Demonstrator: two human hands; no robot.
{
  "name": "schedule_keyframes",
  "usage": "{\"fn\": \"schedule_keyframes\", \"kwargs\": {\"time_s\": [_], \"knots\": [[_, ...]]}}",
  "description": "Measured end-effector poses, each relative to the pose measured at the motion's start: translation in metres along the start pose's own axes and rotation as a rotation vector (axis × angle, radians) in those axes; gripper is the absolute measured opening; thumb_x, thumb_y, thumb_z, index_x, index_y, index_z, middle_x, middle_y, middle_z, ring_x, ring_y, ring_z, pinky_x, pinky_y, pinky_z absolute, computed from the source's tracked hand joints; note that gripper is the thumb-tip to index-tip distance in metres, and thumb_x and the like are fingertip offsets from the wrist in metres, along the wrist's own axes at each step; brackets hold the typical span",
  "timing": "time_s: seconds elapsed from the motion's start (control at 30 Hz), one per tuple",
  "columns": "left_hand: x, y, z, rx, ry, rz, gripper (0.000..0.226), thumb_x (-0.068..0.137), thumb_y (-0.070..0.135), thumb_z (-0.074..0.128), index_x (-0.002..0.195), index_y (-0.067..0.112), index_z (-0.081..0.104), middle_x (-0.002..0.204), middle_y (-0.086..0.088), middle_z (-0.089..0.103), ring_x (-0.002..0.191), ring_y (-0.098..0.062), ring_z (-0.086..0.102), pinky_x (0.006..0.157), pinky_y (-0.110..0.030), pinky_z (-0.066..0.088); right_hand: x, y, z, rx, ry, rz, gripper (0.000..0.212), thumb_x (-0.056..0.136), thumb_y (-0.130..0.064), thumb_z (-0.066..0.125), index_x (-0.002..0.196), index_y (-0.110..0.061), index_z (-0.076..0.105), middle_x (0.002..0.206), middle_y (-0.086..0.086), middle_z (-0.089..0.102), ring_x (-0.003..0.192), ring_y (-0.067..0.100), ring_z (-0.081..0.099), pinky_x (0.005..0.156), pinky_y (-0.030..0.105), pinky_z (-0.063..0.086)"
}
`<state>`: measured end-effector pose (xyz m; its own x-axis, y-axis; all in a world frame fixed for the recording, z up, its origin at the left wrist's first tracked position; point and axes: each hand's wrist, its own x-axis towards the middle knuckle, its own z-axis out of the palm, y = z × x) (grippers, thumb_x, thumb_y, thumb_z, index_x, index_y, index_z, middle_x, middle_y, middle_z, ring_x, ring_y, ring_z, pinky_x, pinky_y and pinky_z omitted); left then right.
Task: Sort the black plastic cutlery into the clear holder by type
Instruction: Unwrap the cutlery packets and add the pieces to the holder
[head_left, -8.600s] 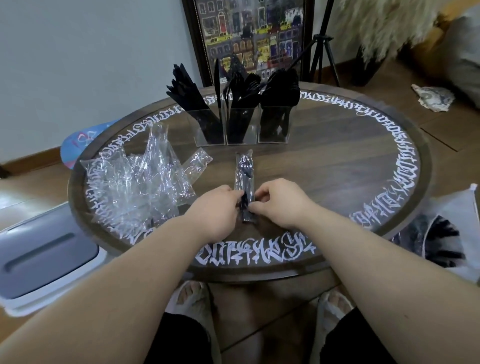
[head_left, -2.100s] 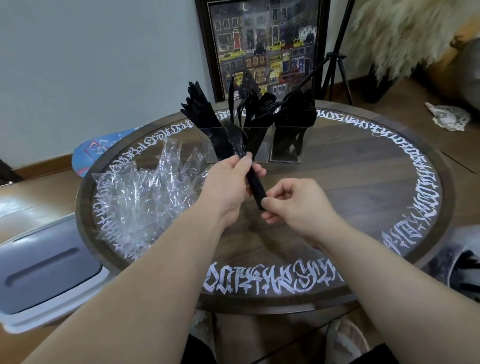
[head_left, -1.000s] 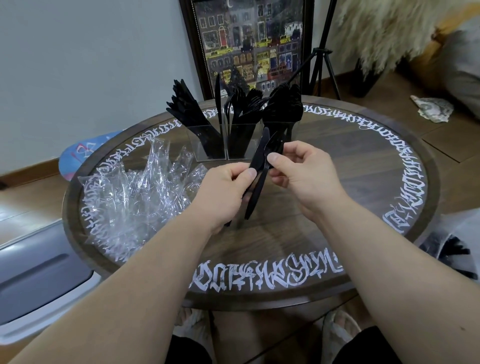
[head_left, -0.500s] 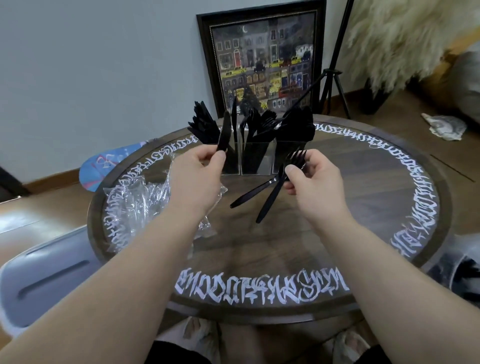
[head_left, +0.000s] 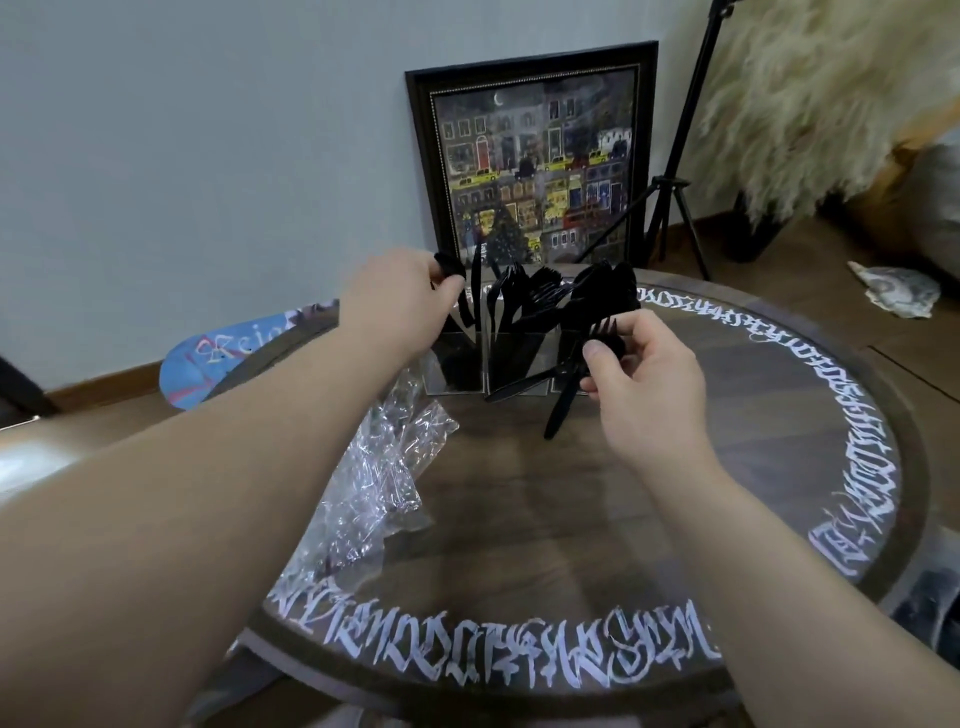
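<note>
Spreading under everything is the round wooden table with its ring of white lettering, and a heap of crumpled clear wrappers lies on its left side. At the table's far edge stands the clear holder, three compartments side by side, each already stuffed with black cutlery. Your left hand reaches over the leftmost compartment, fingertips pinching a black knife whose lower end is down among the knives there. Your right hand hovers just in front of the right compartment, thumb and curled fingers gripping a black fork, tines up, together with a second black handle that angles out to the left; I cannot tell what type that one is.
</note>
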<state>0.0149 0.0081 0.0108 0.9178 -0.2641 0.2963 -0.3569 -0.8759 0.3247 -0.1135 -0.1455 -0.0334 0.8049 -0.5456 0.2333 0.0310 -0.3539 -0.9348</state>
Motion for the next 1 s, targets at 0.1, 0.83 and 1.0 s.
{"fn": "schedule_keyframes", "kwargs": {"time_s": [0.1,0.83,1.0], "knots": [[-0.001,-0.007,0.014,0.123,0.012,0.046,0.034,0.092,0.045,0.053,0.103,0.019,0.071,0.114,-0.006,0.061,0.105,-0.031,0.051,0.083,-0.036,0.042,0.005,0.003,-0.001,-0.017,-0.012,-0.005,0.018,0.091,-0.017,0.059,0.082,-0.032,0.056,0.076,-0.007,0.064,0.074,0.021,0.066,0.073,0.045,0.056],[-0.023,-0.012,0.032,0.138,0.215,0.370,0.040,0.097,0.033,0.045,0.135,0.024,0.050,0.145,-0.001,0.045,0.137,-0.032,0.029,0.103,-0.055,0.028,0.012,0.008,0.004,-0.005,-0.087,-0.048,0.023,0.085,-0.016,0.068,0.077,-0.034,0.055,0.066,-0.007,0.062,0.058,0.015,0.065,0.070,0.045,0.057],[-0.035,0.014,0.024,-0.347,0.029,0.376,0.026,0.092,0.026,0.060,0.115,0.020,0.069,0.098,0.008,0.070,0.087,-0.006,0.062,0.086,-0.019,0.044,0.010,0.007,0.005,-0.011,-0.137,-0.056,0.023,0.082,-0.017,0.071,0.077,-0.033,0.057,0.068,-0.004,0.065,0.056,0.014,0.065,0.068,0.046,0.057]]}}
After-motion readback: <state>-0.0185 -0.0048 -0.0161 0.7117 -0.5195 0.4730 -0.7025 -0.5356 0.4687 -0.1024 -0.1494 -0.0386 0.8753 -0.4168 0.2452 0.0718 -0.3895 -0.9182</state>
